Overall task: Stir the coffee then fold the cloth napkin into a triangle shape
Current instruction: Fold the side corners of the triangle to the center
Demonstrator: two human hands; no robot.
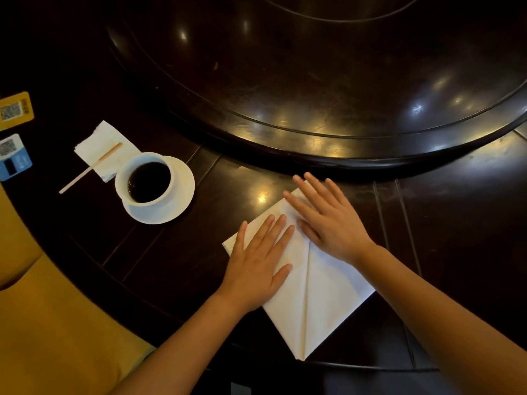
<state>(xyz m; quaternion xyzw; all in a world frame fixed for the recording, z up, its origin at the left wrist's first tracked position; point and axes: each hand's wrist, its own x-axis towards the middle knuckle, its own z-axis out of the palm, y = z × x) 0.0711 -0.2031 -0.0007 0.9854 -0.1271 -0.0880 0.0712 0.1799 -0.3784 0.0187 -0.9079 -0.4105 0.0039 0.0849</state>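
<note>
A white cloth napkin (319,303) lies folded on the dark table, with a straight crease running from its middle down to the near point. My left hand (258,262) presses flat on its left flap, fingers straight. My right hand (328,220) lies flat on the upper right part, fingers spread toward the far corner. To the left, a white cup of black coffee (148,181) stands on a white saucer (182,192). A wooden stir stick (89,168) rests beside it, partly on a paper napkin (105,146).
A large dark round turntable (328,89) fills the table's middle, its raised rim just beyond the napkin. Two QR code cards (14,135) sit at the far left edge. A yellow upholstered seat (51,323) is at the lower left.
</note>
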